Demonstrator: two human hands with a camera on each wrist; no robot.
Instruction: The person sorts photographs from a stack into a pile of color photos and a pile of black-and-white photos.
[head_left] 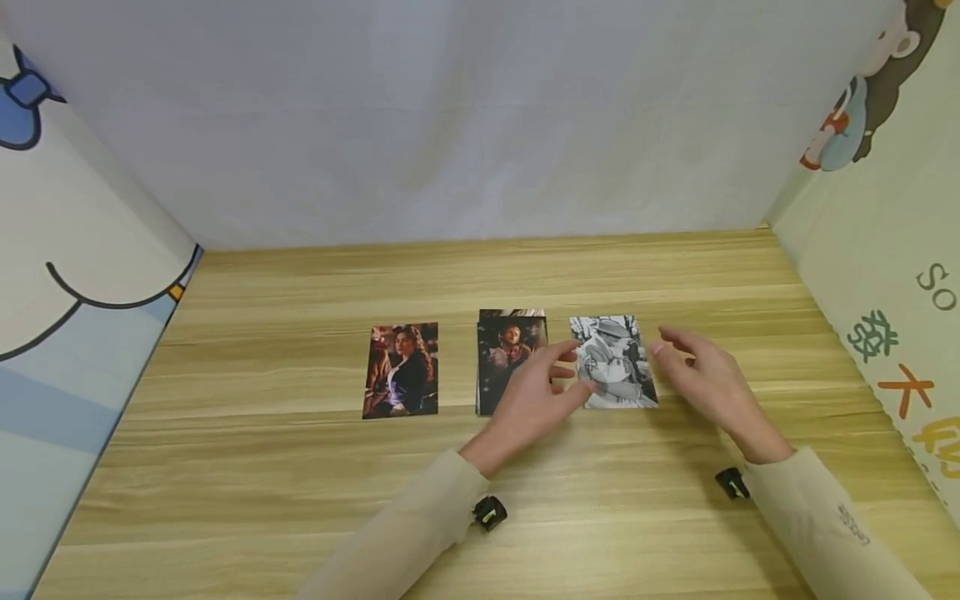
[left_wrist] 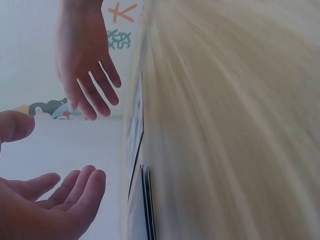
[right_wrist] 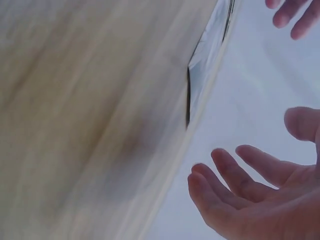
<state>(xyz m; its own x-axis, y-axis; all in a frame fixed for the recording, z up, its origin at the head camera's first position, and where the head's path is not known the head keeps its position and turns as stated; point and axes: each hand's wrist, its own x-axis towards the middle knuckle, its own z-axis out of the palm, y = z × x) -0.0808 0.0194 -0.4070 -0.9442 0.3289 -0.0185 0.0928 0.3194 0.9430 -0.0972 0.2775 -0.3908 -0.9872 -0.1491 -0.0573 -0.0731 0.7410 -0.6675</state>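
In the head view a black-and-white photo card (head_left: 618, 367) lies flat on the table between my two hands. My left hand (head_left: 534, 396) hovers at its left side, partly covering a small stack of dark photo cards (head_left: 495, 379). Beyond the card's right edge is my right hand (head_left: 705, 379), fingers loosely bent. Both wrist views show the hands raised off the tabletop, with nothing between fingers and thumb. In the left wrist view the stack (left_wrist: 147, 200) shows several layered edges. Farther left rests a colour photo card (head_left: 401, 371) of a long-haired person in a dark jacket.
The wood-grain table (head_left: 285, 500) meets a pale cloth wall (head_left: 480, 125) at the back. Printed panels with cartoon figures stand at the left (head_left: 90, 225) and right (head_left: 862, 250). A small black device (head_left: 490, 512) sits at my left cuff, another (head_left: 731, 483) at the right cuff.
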